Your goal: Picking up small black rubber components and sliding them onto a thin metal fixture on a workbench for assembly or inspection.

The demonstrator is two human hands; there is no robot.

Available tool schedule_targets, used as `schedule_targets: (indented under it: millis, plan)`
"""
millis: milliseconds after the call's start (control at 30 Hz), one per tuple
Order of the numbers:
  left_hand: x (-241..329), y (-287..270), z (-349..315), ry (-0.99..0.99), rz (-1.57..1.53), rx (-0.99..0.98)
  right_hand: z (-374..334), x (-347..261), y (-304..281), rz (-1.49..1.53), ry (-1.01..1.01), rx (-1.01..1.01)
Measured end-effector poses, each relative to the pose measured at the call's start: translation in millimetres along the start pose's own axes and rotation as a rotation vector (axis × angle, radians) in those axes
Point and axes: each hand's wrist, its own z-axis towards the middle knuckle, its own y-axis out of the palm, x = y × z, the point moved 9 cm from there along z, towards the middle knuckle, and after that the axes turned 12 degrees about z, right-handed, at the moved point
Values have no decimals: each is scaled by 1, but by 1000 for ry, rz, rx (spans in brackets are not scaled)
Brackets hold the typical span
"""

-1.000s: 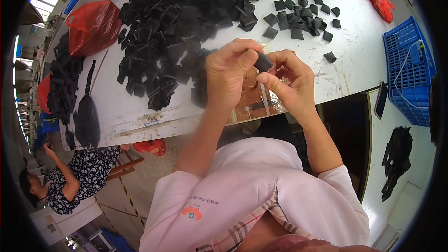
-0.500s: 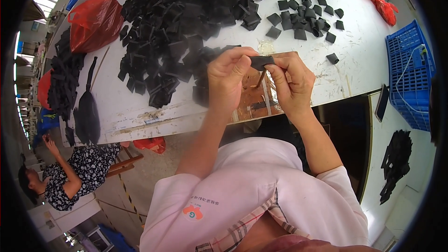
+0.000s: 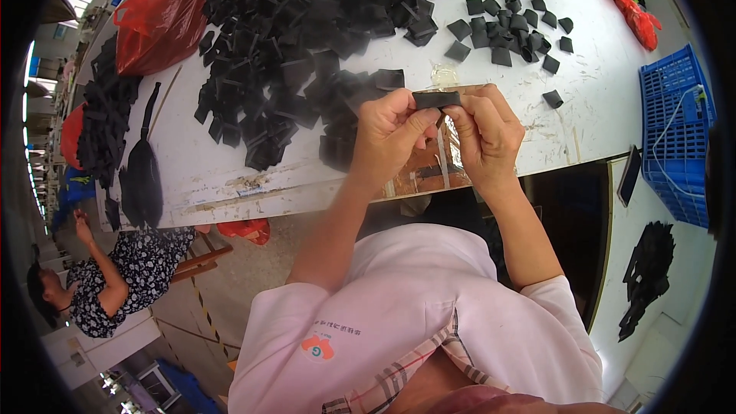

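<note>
The short black piece of fabric-like material (image 3: 437, 99) was held level in the air above the brown rectangular board (image 3: 418, 167) at the near edge of the scuffed white tabletop (image 3: 606, 100). The left hand (image 3: 391, 132) pinched its left end between thumb and fingers, and the right hand (image 3: 492, 136) pinched its right end, both with the fingers curled in. Only a narrow strip showed between them, so whether the piece was folded or formed a tube could not be told. The likeliest trouble seemed a slip: with such small ends under the fingertips, an uneven pull could have freed one side or skewed the piece. A piece dropped to the left might have been lost in the large loose heap of flat black pieces (image 3: 307, 11), whose nearest pieces lay close beside the left hand and matched it in colour. The forearm or knuckles could also have brushed those edge pieces and scattered them. Farther right, the small cluster of curled black loops (image 3: 510, 27) and the lone black loop (image 3: 553, 99) lay apart from the hands; a wide sweep of the right hand might have knocked the lone one.
</note>
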Motion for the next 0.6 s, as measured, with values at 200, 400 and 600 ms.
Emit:
schedule_targets:
  millis: [200, 400, 600]
  plan:
    - [-30, -9, 17, -44, 141, 59, 18, 19, -4, 158, 164, -203]
    - [-62, -3, 109, 262, 955, 280, 0, 98, -74, 369, 783, 282]
    - [-120, 21, 163, 153, 1496, 201, -126, 93, -59, 510, 1104, 130]
